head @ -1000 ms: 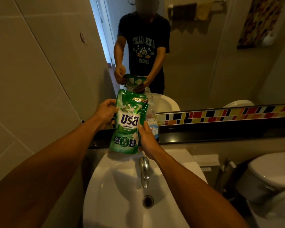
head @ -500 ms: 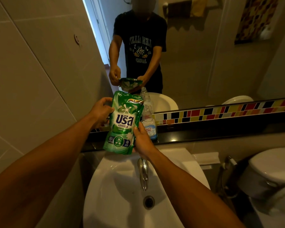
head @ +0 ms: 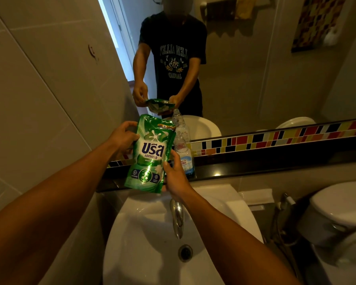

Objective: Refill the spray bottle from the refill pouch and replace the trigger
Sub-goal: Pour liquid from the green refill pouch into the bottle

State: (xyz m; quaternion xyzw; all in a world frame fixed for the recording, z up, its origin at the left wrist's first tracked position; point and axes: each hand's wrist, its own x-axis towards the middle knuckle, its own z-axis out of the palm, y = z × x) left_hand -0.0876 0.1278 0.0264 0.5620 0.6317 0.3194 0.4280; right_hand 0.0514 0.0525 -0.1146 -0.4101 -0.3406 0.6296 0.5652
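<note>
My left hand (head: pixel 122 138) grips soft green plastic refill pouch (head: pixel 150 155) at 10 o'clock edge; right hand (head: pixel 176 177) clamps 4 o'clock corner. Film slippery, contents heavy: support base. Clear uncapped spray bottle (head: pixel 183 153) at 3 o'clock.

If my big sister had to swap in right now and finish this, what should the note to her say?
Left hand: grips the upper left edge of the green refill pouch.
Right hand: holds the pouch's lower right edge.
The pouch is upright, in the air above the back of the white sink, just in front of the ledge.
The clear spray bottle stands on the dark ledge behind the pouch, with no trigger on it. The trigger is not in view.
Done: trigger off, pouch picked up.
Left: whether the pouch is open I cannot tell. Pour it into the bottle, then find the trigger and screw it on.
</note>
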